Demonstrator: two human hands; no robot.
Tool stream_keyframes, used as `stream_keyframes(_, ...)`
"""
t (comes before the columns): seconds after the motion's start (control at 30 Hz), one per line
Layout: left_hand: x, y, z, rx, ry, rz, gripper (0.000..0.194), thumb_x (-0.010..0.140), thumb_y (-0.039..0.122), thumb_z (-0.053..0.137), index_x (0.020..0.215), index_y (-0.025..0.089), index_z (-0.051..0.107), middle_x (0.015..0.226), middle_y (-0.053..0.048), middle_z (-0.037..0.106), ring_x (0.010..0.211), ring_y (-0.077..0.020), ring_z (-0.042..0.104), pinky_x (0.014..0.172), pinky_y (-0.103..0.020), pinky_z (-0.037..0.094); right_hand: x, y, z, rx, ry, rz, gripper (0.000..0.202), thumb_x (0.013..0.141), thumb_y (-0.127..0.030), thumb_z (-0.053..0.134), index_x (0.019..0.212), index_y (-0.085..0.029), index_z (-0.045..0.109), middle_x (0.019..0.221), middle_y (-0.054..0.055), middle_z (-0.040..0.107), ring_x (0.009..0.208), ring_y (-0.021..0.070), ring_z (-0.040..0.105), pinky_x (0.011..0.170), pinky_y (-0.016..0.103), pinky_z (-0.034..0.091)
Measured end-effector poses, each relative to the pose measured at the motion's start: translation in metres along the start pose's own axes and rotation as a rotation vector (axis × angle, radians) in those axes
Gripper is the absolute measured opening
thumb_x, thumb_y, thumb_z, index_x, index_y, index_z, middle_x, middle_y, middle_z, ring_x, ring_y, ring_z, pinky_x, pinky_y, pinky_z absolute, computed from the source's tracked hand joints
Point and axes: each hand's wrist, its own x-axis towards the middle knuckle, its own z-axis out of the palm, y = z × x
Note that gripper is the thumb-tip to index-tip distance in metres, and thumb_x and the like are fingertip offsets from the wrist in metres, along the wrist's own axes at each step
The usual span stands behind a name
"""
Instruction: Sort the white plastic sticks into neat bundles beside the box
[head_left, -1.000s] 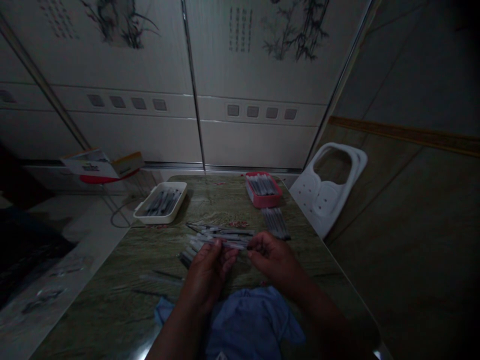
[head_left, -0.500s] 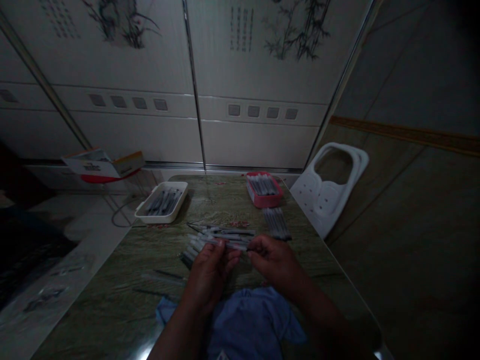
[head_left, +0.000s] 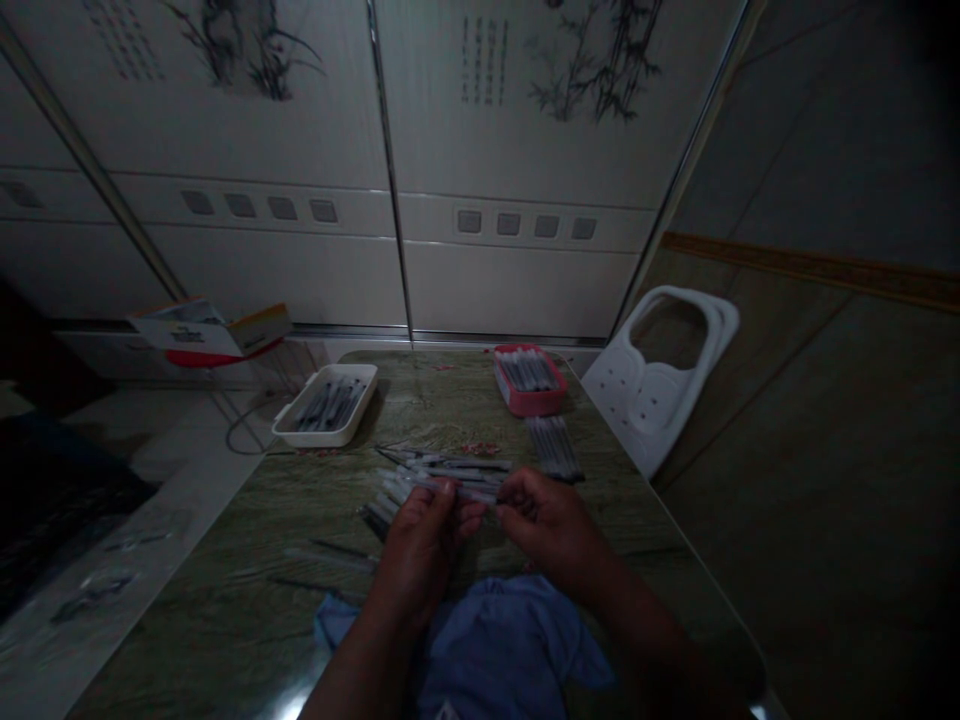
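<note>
Between my two hands lies a clear pen (head_left: 477, 496), held level above the table. My left hand (head_left: 421, 528) pinches its left part between thumb and fingers. Closed around its right end is my right hand (head_left: 541, 510); the tip is hidden by the fingers. Just behind the hands is a loose heap of pens (head_left: 442, 466), with more dark-ended ones (head_left: 379, 515) beside my left hand. Several separate thin pens or pen parts (head_left: 341, 553) lie to the left on the table. A blue cloth (head_left: 495, 650) lies below my wrists.
A white tray (head_left: 362, 412) of pens stands at the back left. At the back right is a pink basket (head_left: 534, 403) full of pens, with a row of pens (head_left: 555, 448) before it. A white chair (head_left: 675, 390) stands right of the table (head_left: 225, 590).
Both hands stay in nearly the same place with the pen between them. My right fingers have shifted slightly at its right end, and the camera view has moved a little.
</note>
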Motion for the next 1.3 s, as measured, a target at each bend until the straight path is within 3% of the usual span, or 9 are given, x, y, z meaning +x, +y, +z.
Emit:
stream_keyframes(0.17, 0.001, -0.001, 0.000, 0.010, 0.012, 0.003, 0.031, 0.081, 0.035, 0.078, 0.096, 0.017, 0.057, 0.083, -0.004, 0.070, 0.076, -0.0152, 0.071, 0.075, -0.027, 0.057, 0.000, 0.000, 0.000, 0.014, -0.005, 0.005, 0.002, 0.082, -0.021, 0.062, 0.084, -0.020, 0.062, 0.072, -0.003, 0.060, 0.066, 0.0120, 0.056, 0.058, 0.022, 0.042)
stream_keyframes(0.6, 0.000, 0.002, 0.003, -0.062, 0.051, 0.018, 0.032, 0.077, 0.033, 0.080, 0.094, 0.017, 0.058, 0.084, -0.004, 0.071, 0.076, -0.0169, 0.072, 0.070, -0.026, 0.057, 0.003, -0.006, 0.004, 0.288, -0.015, 0.265, 0.016, 0.081, -0.033, 0.066, 0.087, -0.020, 0.060, 0.074, -0.001, 0.064, 0.065, 0.0141, 0.060, 0.050, 0.021, 0.046)
stream_keyframes(0.83, -0.001, 0.002, 0.001, -0.077, 0.034, 0.011, 0.029, 0.079, 0.030, 0.079, 0.093, 0.017, 0.058, 0.084, -0.005, 0.071, 0.078, -0.0173, 0.073, 0.073, -0.026, 0.058, 0.000, -0.002, 0.007, 0.223, -0.022, 0.228, 0.026, 0.089, -0.046, 0.061, 0.093, -0.020, 0.061, 0.077, 0.000, 0.065, 0.061, 0.0130, 0.059, 0.048, 0.021, 0.044)
stream_keyframes(1.1, -0.003, 0.001, 0.002, -0.064, -0.021, 0.007, 0.032, 0.079, 0.031, 0.080, 0.099, 0.016, 0.060, 0.089, -0.007, 0.073, 0.081, -0.0186, 0.073, 0.075, -0.028, 0.058, 0.000, 0.002, 0.010, 0.105, -0.013, 0.154, 0.048, 0.098, -0.059, 0.043, 0.075, -0.020, 0.057, 0.060, -0.002, 0.056, 0.053, 0.0121, 0.051, 0.050, 0.023, 0.039)
stream_keyframes(1.2, -0.002, 0.001, 0.002, -0.071, 0.026, 0.021, 0.033, 0.077, 0.033, 0.081, 0.098, 0.017, 0.060, 0.089, -0.006, 0.072, 0.081, -0.0182, 0.073, 0.075, -0.028, 0.058, 0.002, 0.004, 0.009, 0.145, -0.006, 0.135, 0.043, 0.099, -0.056, 0.043, 0.083, -0.019, 0.059, 0.068, 0.000, 0.060, 0.060, 0.0128, 0.055, 0.056, 0.024, 0.042)
stream_keyframes(1.3, 0.000, 0.001, 0.001, -0.086, 0.045, 0.033, 0.034, 0.075, 0.032, 0.082, 0.096, 0.018, 0.060, 0.088, -0.005, 0.071, 0.081, -0.0183, 0.073, 0.076, -0.029, 0.058, 0.004, 0.009, 0.008, 0.152, 0.004, 0.083, 0.031, 0.092, -0.050, 0.058, 0.094, -0.019, 0.061, 0.080, 0.000, 0.063, 0.071, 0.0142, 0.058, 0.062, 0.024, 0.044)
